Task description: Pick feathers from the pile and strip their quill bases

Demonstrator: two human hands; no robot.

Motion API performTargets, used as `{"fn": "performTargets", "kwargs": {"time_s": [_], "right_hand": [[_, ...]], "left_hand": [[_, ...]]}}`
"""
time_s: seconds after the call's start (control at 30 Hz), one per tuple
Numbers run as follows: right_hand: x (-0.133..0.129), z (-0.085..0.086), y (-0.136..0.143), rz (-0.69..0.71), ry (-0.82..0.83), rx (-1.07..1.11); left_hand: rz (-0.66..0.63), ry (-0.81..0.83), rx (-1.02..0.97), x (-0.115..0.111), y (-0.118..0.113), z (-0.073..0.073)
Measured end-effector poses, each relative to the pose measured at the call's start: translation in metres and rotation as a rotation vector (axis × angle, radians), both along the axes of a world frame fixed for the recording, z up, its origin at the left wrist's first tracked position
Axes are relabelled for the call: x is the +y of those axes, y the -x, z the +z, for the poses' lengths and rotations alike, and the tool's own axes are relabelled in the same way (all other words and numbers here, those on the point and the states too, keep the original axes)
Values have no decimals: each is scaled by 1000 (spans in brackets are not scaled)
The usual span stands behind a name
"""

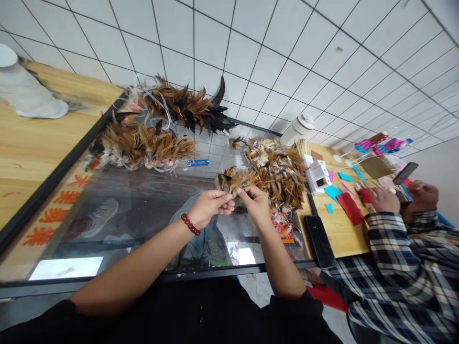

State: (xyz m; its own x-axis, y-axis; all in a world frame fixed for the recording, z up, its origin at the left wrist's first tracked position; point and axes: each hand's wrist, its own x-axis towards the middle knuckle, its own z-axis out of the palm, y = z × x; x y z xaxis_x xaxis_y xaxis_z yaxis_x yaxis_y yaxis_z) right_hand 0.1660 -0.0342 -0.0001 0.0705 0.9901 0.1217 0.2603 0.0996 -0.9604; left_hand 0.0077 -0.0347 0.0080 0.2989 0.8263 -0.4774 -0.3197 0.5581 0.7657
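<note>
A small tuft of brown and black feathers (227,177) is pinched in my fingertips above the dark glass tabletop (154,205). My left hand (212,206), with a dark red bead bracelet at the wrist, is closed on its near end. Close beside it, my right hand (255,201) pinches the same tuft with thumb and forefinger. The quill ends are hidden by my fingers. A big heap of brown and white feathers (278,172) lies just beyond my right hand. Farther off, between the piles, rests a blue thread snipper (198,163).
Bundled feathers (143,143) lie at the left, with a longer darker feather bundle (193,107) by the tiled wall. At the right are a white bottle (298,128), a white charger (318,177) and a black phone (320,241). A co-worker in a plaid sleeve (385,234) handles coloured pieces.
</note>
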Motion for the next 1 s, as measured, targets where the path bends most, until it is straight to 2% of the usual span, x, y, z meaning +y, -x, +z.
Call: {"fn": "performTargets", "kwargs": {"time_s": [0.17, 0.27, 0.37, 0.5, 0.6, 0.73, 0.9, 1.0], "right_hand": [[-1, 2, 5, 43, 72, 103], [2, 5, 2, -6, 102, 278], [4, 7, -2, -62, 101, 372], [1, 6, 3, 10, 143, 334], [-1, 1, 9, 60, 167, 295], [-1, -3, 9, 45, 131, 230], [0, 2, 5, 104, 173, 314], [1, 6, 1, 113, 152, 271]], "left_hand": [[-64, -82, 21, -1, -1, -1], [-19, -82, 4, 1, 0, -3], [46, -12, -61, 3, 2, -3], [38, 110, -120, 3, 3, 3], [14, 136, -140, 1, 3, 7], [-41, 76, -155, 1, 4, 3], [-145, -15, -126, 1, 5, -3], [-206, -24, -124, 1, 5, -1]]}}
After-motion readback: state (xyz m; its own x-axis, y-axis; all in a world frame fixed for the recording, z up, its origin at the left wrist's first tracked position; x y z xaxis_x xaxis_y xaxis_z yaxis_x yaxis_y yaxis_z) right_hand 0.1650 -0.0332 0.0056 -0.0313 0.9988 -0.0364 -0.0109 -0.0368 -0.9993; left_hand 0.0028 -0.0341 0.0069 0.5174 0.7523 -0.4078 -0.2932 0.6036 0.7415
